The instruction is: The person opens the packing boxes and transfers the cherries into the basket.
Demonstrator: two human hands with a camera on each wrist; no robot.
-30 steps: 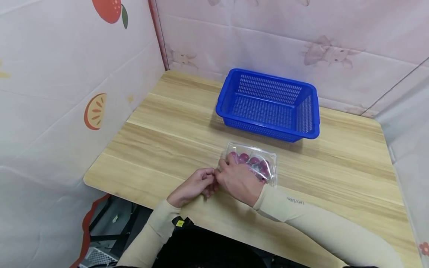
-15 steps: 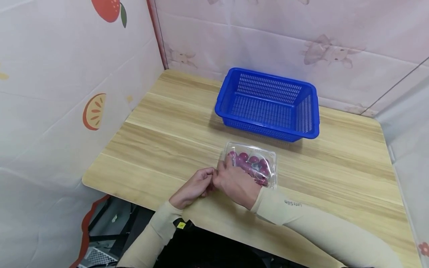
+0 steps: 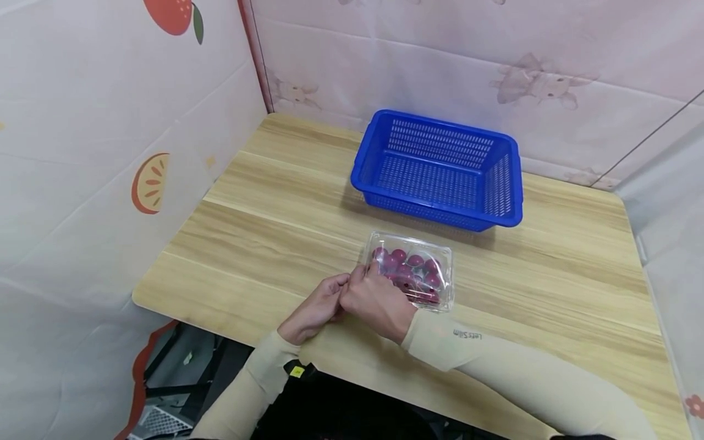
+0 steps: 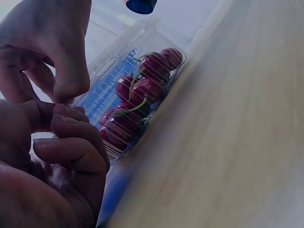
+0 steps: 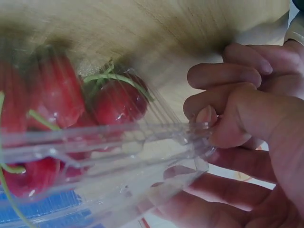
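Observation:
A clear plastic clamshell box (image 3: 447, 269) of dark red cherries (image 3: 416, 261) sits on the table in front of the person. Its lid lies over the fruit; green stems show through the wall in the left wrist view. My left hand (image 3: 315, 308), fingers curled, pinches the box's near left corner. At that same corner my right hand (image 3: 379, 305) grips the edge, its thumb and fingers meeting the left fingertips. Close up in the right wrist view, the plastic rim (image 5: 190, 135) runs in between the fingers. The fingertips partly hide the corner itself.
A blue perforated plastic basket (image 3: 440, 208) stands behind the box with nothing in it. The wood-grain table (image 3: 264, 238) ends at a rounded front edge near the forearms. Printed fabric walls (image 3: 429, 67) close in the back and sides.
My right hand has drawn back leftward off the lid, its fingers curling in toward the corner, so more cherries show. The left hand keeps its place; box and basket stay put.

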